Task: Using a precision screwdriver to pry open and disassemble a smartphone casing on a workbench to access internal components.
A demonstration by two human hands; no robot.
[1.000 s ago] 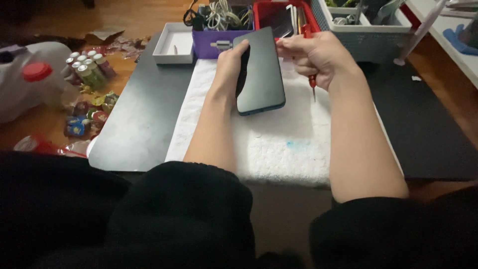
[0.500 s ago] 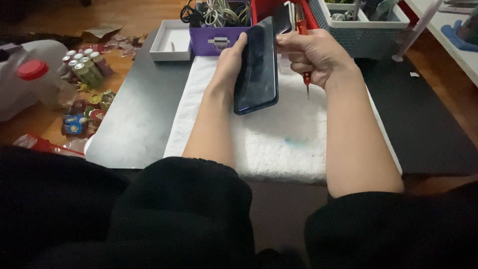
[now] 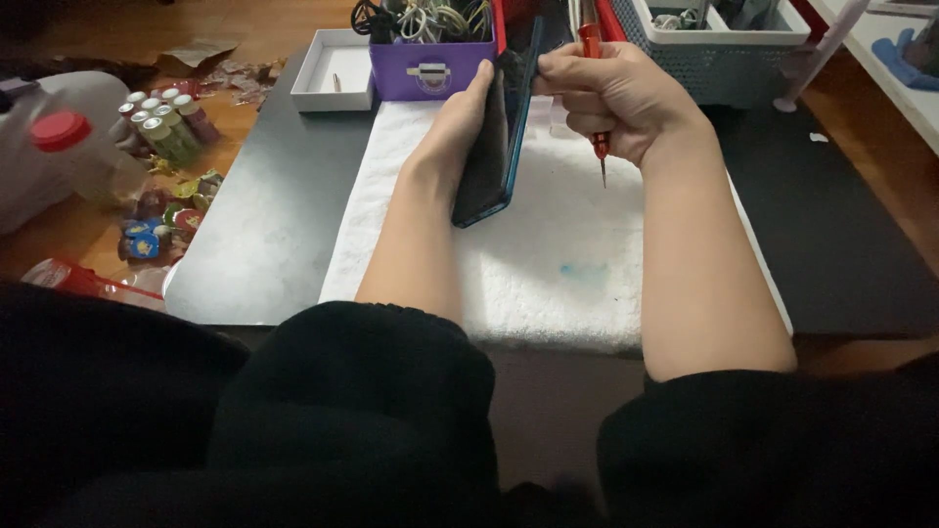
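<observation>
purple box [image 3: 432, 70] – tangled cables [image 3: 430, 20], white tray [image 3: 333, 68]

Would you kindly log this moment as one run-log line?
left hand: holds phone on edge | right hand: grips red screwdriver, steadies phone top | under: white towel on black table

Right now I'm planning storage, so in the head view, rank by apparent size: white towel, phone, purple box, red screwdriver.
1. White towel, by far the largest.
2. Phone, seen nearly edge-on.
3. Purple box, partly cut off and farther away, so close to the phone and unsure.
4. Red screwdriver, mostly hidden in the right hand.
</observation>
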